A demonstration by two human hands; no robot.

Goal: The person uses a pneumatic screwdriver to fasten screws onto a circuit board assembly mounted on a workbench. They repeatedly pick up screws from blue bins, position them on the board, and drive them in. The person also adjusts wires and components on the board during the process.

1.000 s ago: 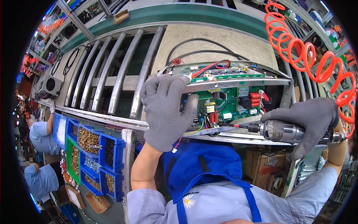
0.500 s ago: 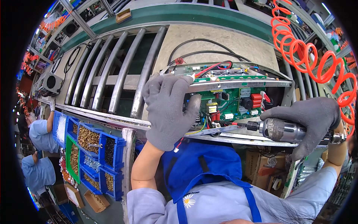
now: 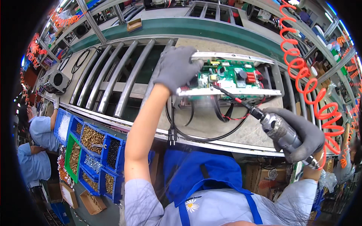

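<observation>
Both are occupied: my left hand [image 3: 177, 68] grips the left end of a metal frame [image 3: 235, 57], apparently to steady it; the green circuit board [image 3: 228, 75] inside faces me, above the table [image 3: 260, 130]. My right hand [image 3: 307, 133] is wrapped around a power screwdriver [image 3: 278, 129], slanted so its bit [image 3: 228, 94] reaches toward the near rail [image 3: 256, 92]; I cannot confirm contact. A black plug [image 3: 172, 136] lies at the table's edge.

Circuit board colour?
The circuit board is green, best seen in the head view.

The left glove [image 3: 176, 68] is grey, the circuit board [image 3: 227, 71] green. The pale blue shirt [image 3: 226, 207] bears 1 white-and-yellow daisy [image 3: 191, 205].
</observation>
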